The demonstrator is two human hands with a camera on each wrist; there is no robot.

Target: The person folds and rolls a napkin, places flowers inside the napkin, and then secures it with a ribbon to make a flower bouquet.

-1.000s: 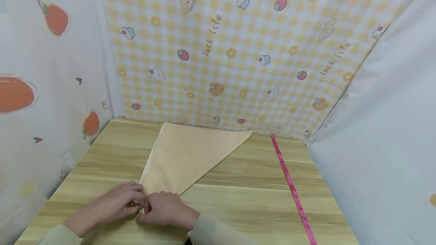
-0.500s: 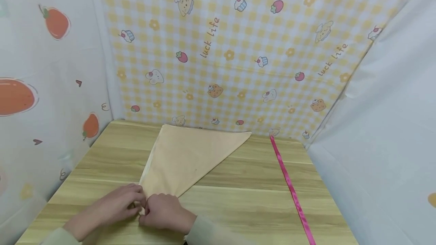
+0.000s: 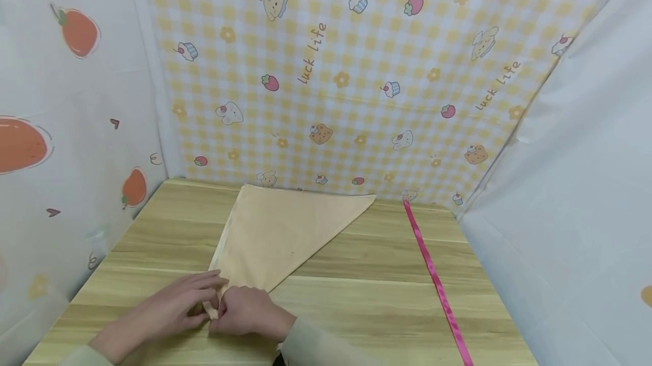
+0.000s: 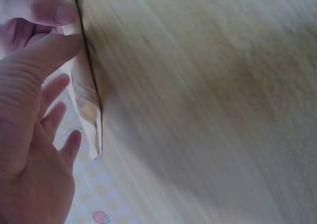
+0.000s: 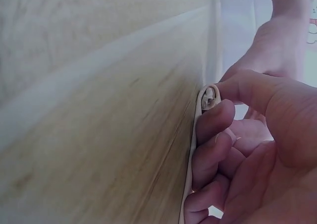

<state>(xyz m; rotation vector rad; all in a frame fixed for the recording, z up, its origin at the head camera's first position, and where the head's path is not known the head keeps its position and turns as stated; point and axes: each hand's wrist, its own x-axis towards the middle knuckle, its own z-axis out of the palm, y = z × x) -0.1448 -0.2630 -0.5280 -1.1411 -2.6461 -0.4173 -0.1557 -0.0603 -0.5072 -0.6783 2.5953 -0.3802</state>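
pinching, with curled thumb and fingers of the right hand (image 3: 247, 310), the rolled, tube-like near corner of a matte peach cloth (image 3: 280, 236); touching the roll with the thumb of the left hand (image 3: 175, 306), its other visible fingers loosely bent and spread, cannot tell whether gripping too. lying flat beyond both, smooth and roughly triangular, pale along the left edge, on a streaky wood-grain tabletop (image 3: 377, 304). well apart at right, a long, narrow, glossy pink ribbon (image 3: 435, 278). behind, yellow-and-white checked fabric (image 3: 305, 111), cartoon-printed.
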